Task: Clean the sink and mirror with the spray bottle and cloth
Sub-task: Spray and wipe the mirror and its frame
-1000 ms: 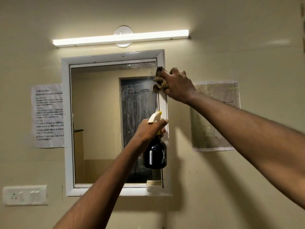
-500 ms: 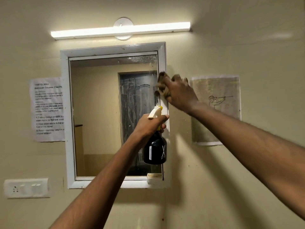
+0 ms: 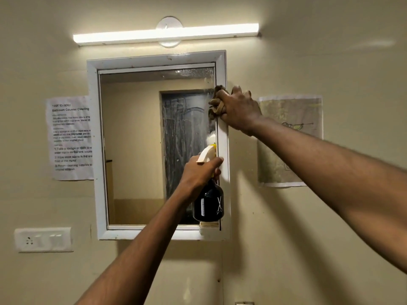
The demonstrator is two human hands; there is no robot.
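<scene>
My right hand, gripping the bunched brown cloth, has slid back and forth along the mirror's right edge over the last second, now pressed where glass meets white frame. My left hand stays wrapped round the spray bottle, held up before the lower right of the glass. Streaks remain on the right half, droplets top right; I judge wiping barely under way, sink out of view.
</scene>
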